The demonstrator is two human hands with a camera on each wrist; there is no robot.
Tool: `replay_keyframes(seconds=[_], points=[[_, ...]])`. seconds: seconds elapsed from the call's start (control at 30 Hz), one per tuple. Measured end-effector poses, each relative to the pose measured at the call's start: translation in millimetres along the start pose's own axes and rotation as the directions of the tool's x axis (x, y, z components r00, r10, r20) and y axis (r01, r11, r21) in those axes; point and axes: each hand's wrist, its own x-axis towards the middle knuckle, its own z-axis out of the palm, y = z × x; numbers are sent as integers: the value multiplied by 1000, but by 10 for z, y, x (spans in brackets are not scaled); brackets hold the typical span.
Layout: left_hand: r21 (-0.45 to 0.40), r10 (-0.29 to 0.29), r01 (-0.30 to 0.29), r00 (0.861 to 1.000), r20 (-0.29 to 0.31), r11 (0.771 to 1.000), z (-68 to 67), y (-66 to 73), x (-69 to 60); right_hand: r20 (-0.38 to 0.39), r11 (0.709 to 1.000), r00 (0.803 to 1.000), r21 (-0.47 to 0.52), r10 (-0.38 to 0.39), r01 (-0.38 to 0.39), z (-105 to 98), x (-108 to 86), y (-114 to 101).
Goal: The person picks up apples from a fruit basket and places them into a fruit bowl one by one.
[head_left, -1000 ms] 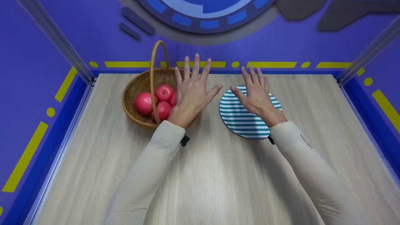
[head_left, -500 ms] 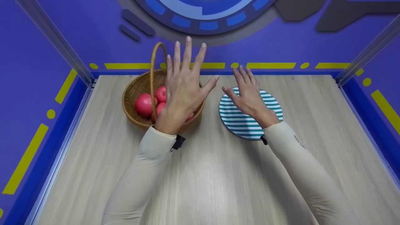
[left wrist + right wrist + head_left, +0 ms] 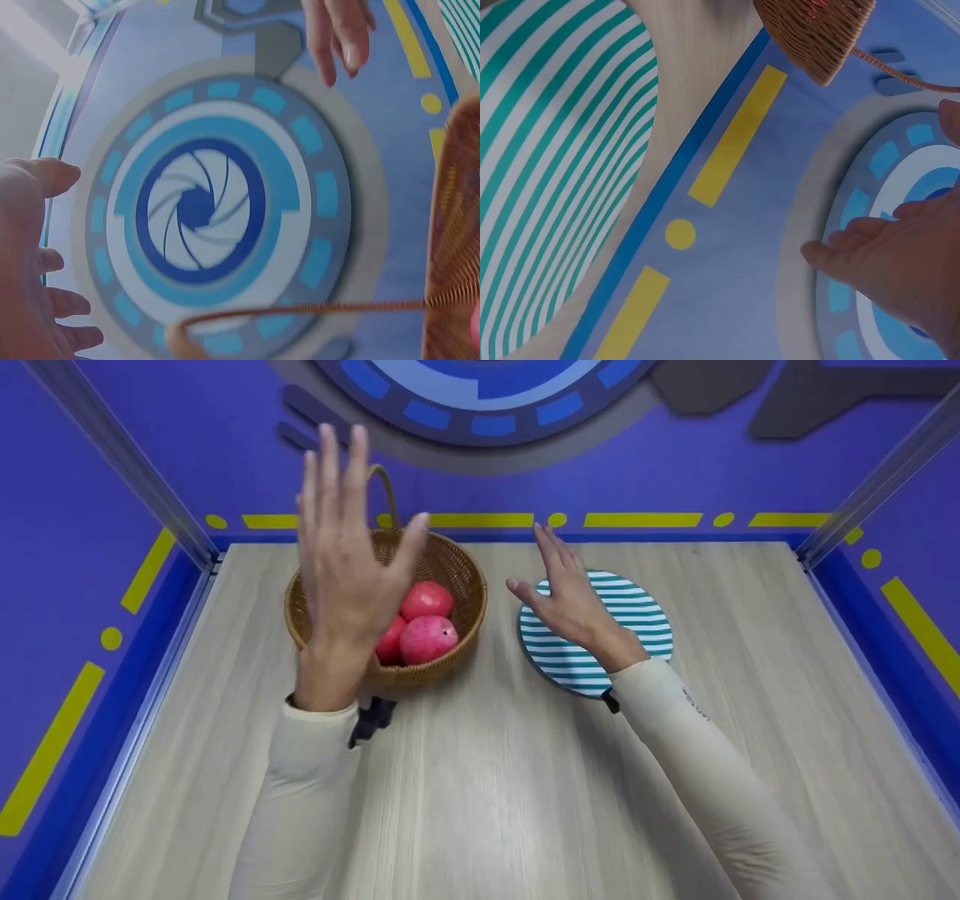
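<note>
The left hand (image 3: 341, 562) is hovering above the left part of the basket (image 3: 466, 577), released, its fingers extending straight and its thumb spreading to the right. The right hand (image 3: 566, 600) is also staying unclenched, fingers stretching toward the far side, above the round striped mat (image 3: 630, 615). Small dark lettering is running along the right sleeve (image 3: 697, 757), too small to read; both pale sleeves are wrinkling smoothly over the forearms. The basket is sitting far left, showing brown woven walls and a thin arched handle (image 3: 386, 487). Glossy pinkish-red round fruits (image 3: 429, 641) are lying inside, partly hidden behind the left hand. The mat is lying flat to the basket's right, showing teal and white stripes, on the pale wood-grained table (image 3: 480, 780).
</note>
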Motion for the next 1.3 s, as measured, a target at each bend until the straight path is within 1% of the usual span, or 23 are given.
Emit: replay_keyframes(seconds=[0.07,0.13,0.2,0.27,0.33,0.4,0.53,0.63,0.7,0.73,0.8,0.87,0.93,0.97,1.0,1.03,1.13,1.23,1.3], points=[[-30,-16,14,999,-36,999,-66,-106,-43,16,1000,1000,19,18,-18,39,1,-11],[-45,-49,46,997,-54,998,-126,-225,-107,32,999,999,33,34,-35,87,3,-23],[-64,-94,89,993,-71,994,-177,-345,-188,43,998,998,48,43,-45,141,5,-37],[-90,-151,144,986,-77,985,-219,-452,-278,59,996,996,69,60,-64,199,4,-49],[-113,-209,200,975,-71,973,-254,-552,-372,73,993,995,93,73,-79,262,4,-57],[-132,-265,256,962,-60,958,-281,-636,-462,90,989,993,122,73,-84,328,7,-60],[-131,-341,335,939,-28,933,-298,-802,-610,114,982,992,177,48,-68,441,7,-55],[-121,-390,389,921,11,913,-283,-931,-693,109,976,994,214,21,-44,505,9,-45],[-118,-425,426,904,38,897,-275,-1021,-747,103,973,995,228,5,-28,544,14,-48],[-119,-445,448,894,53,886,-273,-1066,-778,103,973,995,231,-3,-21,563,19,-50],[-120,-486,493,870,83,862,-269,-1153,-841,108,971,994,237,-18,-8,600,26,-54],[-119,-526,538,843,117,835,-256,-1232,-912,110,967,993,254,-37,8,637,32,-54],[-118,-554,572,818,156,812,-223,-1297,-978,110,957,992,290,-55,21,673,37,-46],[-113,-566,589,805,179,800,-203,-1325,-1009,109,952,992,307,-58,22,687,37,-43],[-113,-575,601,794,197,791,-179,-1350,-1039,109,947,992,322,-58,20,700,37,-41],[-120,-587,618,779,219,777,-156,-1374,-1068,111,942,992,334,-56,16,714,38,-39],[-143,-608,655,748,268,742,-91,-1431,-1136,121,941,992,339,-39,-4,750,48,-39],[-182,-616,674,733,289,716,-37,-1493,-1188,121,945,992,328,-36,-6,780,65,-38],[-205,-618,676,733,283,708,-12,-1530,-1218,114,942,992,336,-47,6,792,74,-33]])
